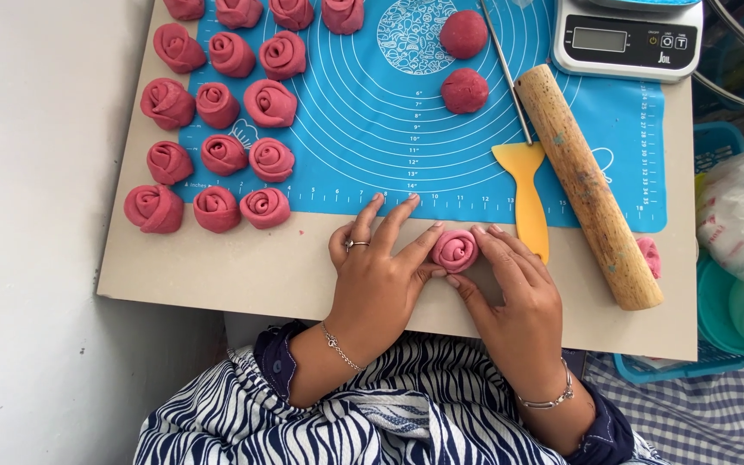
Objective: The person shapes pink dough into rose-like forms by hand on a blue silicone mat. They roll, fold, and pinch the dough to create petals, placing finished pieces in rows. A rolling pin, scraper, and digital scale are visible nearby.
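Note:
A pink rose-shaped dough roll (455,250) sits on the beige board (217,267) near its front edge. My left hand (378,275) cups the roll from the left, with a ring on one finger. From the right, my right hand (514,297) presses its fingertips against the same roll. Both hands touch it at once. Several finished pink dough roses (243,112) stand in rows at the left, partly on the blue silicone mat (372,129). Two plain pink dough balls (464,60) lie on the mat near its top centre.
A wooden rolling pin (592,185) lies diagonally at the right, with a yellow scraper (527,194) and a thin metal rod (505,69) beside it. A small dough scrap (649,257) lies by the pin. A kitchen scale (626,39) stands top right. Plastic baskets (721,284) and a bag sit off the right edge.

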